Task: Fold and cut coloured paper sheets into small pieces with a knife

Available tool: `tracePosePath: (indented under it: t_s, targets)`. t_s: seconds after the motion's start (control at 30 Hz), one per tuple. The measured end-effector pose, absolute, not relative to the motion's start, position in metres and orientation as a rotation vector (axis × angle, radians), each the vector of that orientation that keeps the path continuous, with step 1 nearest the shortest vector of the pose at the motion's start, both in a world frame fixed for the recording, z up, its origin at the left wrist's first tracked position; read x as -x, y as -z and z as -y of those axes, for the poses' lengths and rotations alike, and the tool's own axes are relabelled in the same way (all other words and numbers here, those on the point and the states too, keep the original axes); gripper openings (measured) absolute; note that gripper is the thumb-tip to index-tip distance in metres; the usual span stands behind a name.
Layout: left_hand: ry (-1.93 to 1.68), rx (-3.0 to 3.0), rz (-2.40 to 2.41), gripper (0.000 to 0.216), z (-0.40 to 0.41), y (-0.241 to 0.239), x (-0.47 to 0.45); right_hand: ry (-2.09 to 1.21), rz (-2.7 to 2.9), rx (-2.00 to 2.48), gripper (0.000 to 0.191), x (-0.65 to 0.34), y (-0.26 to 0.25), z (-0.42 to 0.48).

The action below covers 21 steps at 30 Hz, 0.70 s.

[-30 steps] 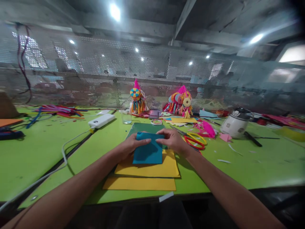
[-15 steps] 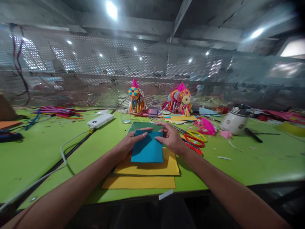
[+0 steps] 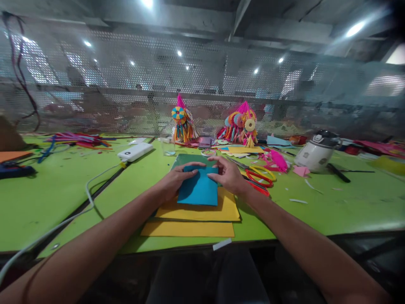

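Observation:
A blue sheet of paper [image 3: 198,189] is held up between both hands, above the table. My left hand [image 3: 177,179] pinches its upper left part, thumb lying on the front face. At the upper right edge my right hand [image 3: 228,174] grips the same sheet between thumb and fingers. Beneath it lie yellow paper sheets [image 3: 228,209], with a separate yellow strip [image 3: 188,229] nearest the table's front edge. A green sheet [image 3: 186,159] shows just behind the hands. The fingers behind the blue paper are partly hidden.
Red- and yellow-handled scissors [image 3: 259,177] lie right of my right hand. A white power bank [image 3: 136,152] with a cable is at left, near a clear cup [image 3: 167,146]. Colourful tasselled ornaments [image 3: 183,120] stand at the back. A white jug [image 3: 317,153] stands at right.
The view has tilted down slightly, so the table sits higher in the picture. Both hands still hold the blue paper, with the left fingers shifted slightly along its top edge.

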<state>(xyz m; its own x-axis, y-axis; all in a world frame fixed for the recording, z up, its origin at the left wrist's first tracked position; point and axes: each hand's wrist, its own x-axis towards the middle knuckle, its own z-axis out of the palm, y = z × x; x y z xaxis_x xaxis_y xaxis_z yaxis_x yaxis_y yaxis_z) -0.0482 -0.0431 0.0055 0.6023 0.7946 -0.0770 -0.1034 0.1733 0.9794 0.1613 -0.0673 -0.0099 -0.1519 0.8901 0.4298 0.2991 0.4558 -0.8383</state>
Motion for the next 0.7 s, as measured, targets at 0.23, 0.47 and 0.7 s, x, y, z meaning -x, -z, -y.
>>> tracePosePath:
  t_s: [0.23,0.47,0.7]
  targets:
    - [-0.798,-1.197,-0.767,0.052,0.038,-0.003,0.048,-0.005,2.112,0.911,0.055,-0.154,-0.008,0.097]
    - [-0.829,-1.178,-0.791,0.043,0.038,-0.004,0.050,0.296,2.471,0.859,0.019,-0.132,0.001,0.117]
    - [-0.822,-1.185,-0.784,0.049,0.036,-0.004,0.051,0.301,2.385,0.729,0.024,-0.134,0.010,0.107]
